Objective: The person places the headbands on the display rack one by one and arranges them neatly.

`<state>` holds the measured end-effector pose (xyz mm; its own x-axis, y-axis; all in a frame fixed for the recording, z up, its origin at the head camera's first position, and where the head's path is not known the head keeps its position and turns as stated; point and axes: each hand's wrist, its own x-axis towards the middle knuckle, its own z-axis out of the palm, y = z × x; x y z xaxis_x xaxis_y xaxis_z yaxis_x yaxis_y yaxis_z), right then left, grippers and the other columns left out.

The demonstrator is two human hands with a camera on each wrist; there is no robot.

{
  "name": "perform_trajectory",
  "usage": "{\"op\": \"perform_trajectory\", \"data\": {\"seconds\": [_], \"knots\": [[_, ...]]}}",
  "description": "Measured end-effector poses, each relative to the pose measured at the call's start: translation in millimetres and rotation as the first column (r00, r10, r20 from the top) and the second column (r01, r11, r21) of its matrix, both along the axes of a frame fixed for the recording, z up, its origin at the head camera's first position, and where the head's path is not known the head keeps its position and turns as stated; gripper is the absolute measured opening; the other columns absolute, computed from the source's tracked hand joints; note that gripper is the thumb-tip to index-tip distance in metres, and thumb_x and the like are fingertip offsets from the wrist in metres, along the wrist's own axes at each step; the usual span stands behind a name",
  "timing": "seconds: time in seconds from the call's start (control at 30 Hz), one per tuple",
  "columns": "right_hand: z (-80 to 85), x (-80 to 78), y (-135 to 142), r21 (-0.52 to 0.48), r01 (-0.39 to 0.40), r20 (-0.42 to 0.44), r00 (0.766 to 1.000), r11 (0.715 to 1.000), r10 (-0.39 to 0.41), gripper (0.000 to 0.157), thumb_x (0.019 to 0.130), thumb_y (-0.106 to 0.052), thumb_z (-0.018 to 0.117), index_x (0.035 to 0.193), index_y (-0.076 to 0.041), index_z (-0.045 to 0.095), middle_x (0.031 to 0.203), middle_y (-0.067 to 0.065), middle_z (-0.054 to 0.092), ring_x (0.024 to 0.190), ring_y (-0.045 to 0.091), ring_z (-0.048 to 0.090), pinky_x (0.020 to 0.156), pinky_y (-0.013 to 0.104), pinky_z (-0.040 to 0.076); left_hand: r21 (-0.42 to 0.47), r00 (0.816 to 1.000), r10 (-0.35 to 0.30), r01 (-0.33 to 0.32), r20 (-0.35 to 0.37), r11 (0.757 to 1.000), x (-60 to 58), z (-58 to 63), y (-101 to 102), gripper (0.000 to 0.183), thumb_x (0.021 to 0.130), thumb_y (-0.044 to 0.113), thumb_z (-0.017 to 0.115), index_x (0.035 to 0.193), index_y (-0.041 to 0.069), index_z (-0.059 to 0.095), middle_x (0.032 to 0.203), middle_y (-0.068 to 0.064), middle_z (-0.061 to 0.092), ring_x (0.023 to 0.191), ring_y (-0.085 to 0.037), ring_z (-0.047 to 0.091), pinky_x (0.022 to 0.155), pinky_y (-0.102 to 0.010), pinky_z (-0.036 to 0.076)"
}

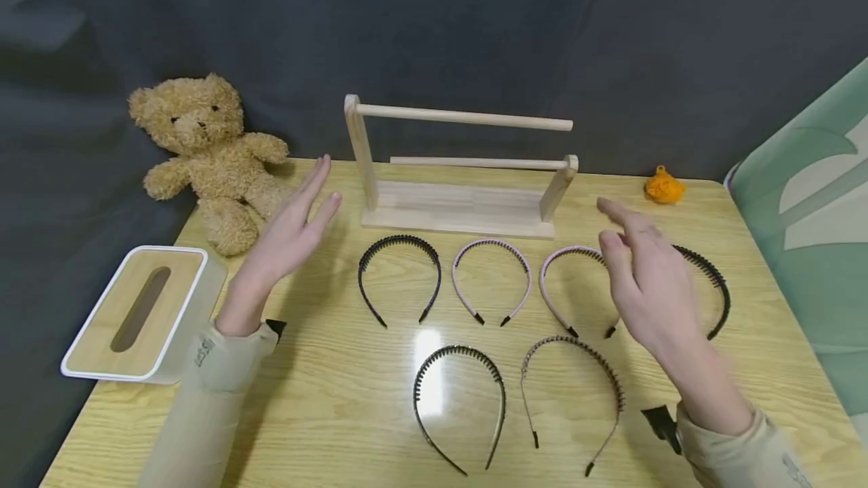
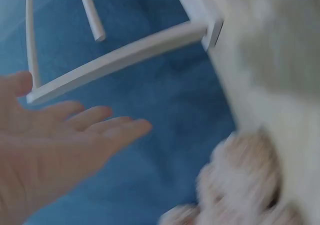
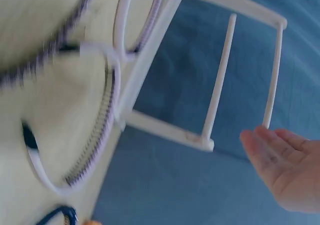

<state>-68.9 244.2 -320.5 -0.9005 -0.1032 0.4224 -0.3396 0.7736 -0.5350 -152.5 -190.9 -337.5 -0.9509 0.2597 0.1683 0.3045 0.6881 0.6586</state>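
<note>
My left hand (image 1: 285, 236), fingers straight and holding nothing, is raised between the teddy bear (image 1: 220, 164) and the wooden two-bar rack (image 1: 457, 209). My right hand (image 1: 647, 277) hovers over the table's right side, also with nothing in it. It partly hides a pink headband (image 1: 545, 281) and a black headband (image 1: 727, 303). Toward the middle lie a dark toothed headband (image 1: 400, 238) and another pink headband (image 1: 492, 242). Nearer the front are a black headband (image 1: 461, 349) and a brownish one (image 1: 619, 398). Both wrist views show the rack's frame (image 2: 125, 55) beyond the fingers.
A white tissue box with a wooden lid (image 1: 139, 315) stands at the table's left edge. Far back on the right sits a small orange object (image 1: 664, 187). Behind the table hangs a dark cloth (image 1: 461, 21), and a green patterned surface (image 1: 814, 194) borders the right edge.
</note>
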Motion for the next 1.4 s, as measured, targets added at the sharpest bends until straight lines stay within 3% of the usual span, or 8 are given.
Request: {"op": "perform_trajectory", "data": {"seconds": [0.17,0.23,0.33,0.5,0.73,0.93,1.13,1.4], "knots": [[-9.6,8.0,-16.0,-0.215,-0.119,0.031,0.991,0.969,0.128,0.041,0.119,-0.017,0.037,0.139,0.006,0.065,0.126,0.021,0.073,0.107,0.014,0.071,0.091,0.010,0.054,0.353,0.995,-0.046,0.014,0.084,0.935,-19.9,-16.8,7.4,0.065,0.118,0.031,0.044,0.172,0.014,0.012,0.176,-0.010,0.021,0.156,-0.025,0.033,0.130,-0.040,0.030],[-14.1,11.4,-22.7,-0.267,-0.159,0.080,0.979,0.950,0.187,0.040,0.119,-0.015,0.038,0.134,0.007,0.067,0.124,0.021,0.073,0.108,0.010,0.070,0.093,0.012,0.057,0.470,0.992,-0.065,0.008,0.106,0.883,-26.3,-22.2,12.6,0.065,0.118,0.027,0.045,0.172,0.011,0.011,0.178,-0.006,0.013,0.162,-0.022,0.017,0.133,-0.038,0.021],[-22.5,18.3,-32.9,-0.271,-0.185,0.166,0.958,0.945,0.235,0.033,0.117,-0.013,0.045,0.129,0.005,0.070,0.121,0.018,0.075,0.106,0.017,0.073,0.091,0.023,0.063,0.566,0.990,-0.068,-0.014,0.124,0.825,-33.8,-27.8,20.1,0.065,0.118,0.024,0.044,0.171,0.007,0.011,0.178,-0.008,0.013,0.162,-0.024,0.017,0.133,-0.035,0.021],[-42.3,29.5,-49.4,-0.175,-0.236,0.315,0.906,0.956,0.282,0.018,0.108,-0.011,0.067,0.122,-0.002,0.075,0.115,0.009,0.078,0.101,0.022,0.076,0.086,0.036,0.068,0.634,0.985,-0.082,-0.033,0.152,0.773,-43.9,-39.5,26.0,0.060,0.119,0.015,0.038,0.170,0.003,0.010,0.178,-0.012,0.008,0.163,-0.023,0.013,0.132,-0.032,0.020],[-72.2,36.5,-64.2,-0.180,-0.379,0.378,0.825,0.908,0.420,0.023,0.100,-0.003,0.076,0.120,0.006,0.072,0.113,0.015,0.077,0.096,0.024,0.077,0.084,0.029,0.067,0.624,0.975,-0.134,-0.004,0.175,0.782,-54.9,-52.2,28.3,0.058,0.119,0.015,0.036,0.171,0.007,0.012,0.178,-0.008,0.010,0.162,-0.018,0.014,0.133,-0.032,0.019],[-85.7,38.8,-69.6,-0.115,-0.422,0.350,0.830,0.899,0.434,0.029,0.094,-0.006,0.082,0.119,0.005,0.073,0.112,0.017,0.077,0.091,0.025,0.077,0.082,0.032,0.068,0.621,0.971,-0.154,0.006,0.185,0.784,-58.9,-58.0,29.0,0.056,0.119,0.014,0.034,0.171,0.008,0.015,0.177,-0.010,0.014,0.161,-0.025,0.020,0.133,-0.036,0.020],[-89.2,37.4,-70.4,-0.031,-0.457,0.335,0.833,0.889,0.440,0.033,0.092,-0.008,0.084,0.121,0.004,0.073,0.111,0.013,0.078,0.090,0.022,0.074,0.082,0.033,0.067,0.679,0.958,-0.178,-0.022,0.224,0.734,-60.7,-64.7,31.6,0.054,0.119,0.011,0.031,0.171,0.007,0.017,0.175,-0.018,0.021,0.157,-0.039,0.030,0.130,-0.053,0.029],[-91.5,34.5,-72.3,0.023,-0.482,0.363,0.820,0.876,0.442,0.030,0.090,-0.006,0.084,0.118,0.004,0.075,0.103,0.006,0.074,0.083,0.012,0.067,0.075,0.026,0.064,0.699,0.947,-0.214,-0.015,0.240,0.715,-62.0,-68.0,32.8,0.054,0.119,0.015,0.029,0.172,0.008,0.016,0.177,-0.015,0.015,0.160,-0.033,0.023,0.131,-0.048,0.025]]}}
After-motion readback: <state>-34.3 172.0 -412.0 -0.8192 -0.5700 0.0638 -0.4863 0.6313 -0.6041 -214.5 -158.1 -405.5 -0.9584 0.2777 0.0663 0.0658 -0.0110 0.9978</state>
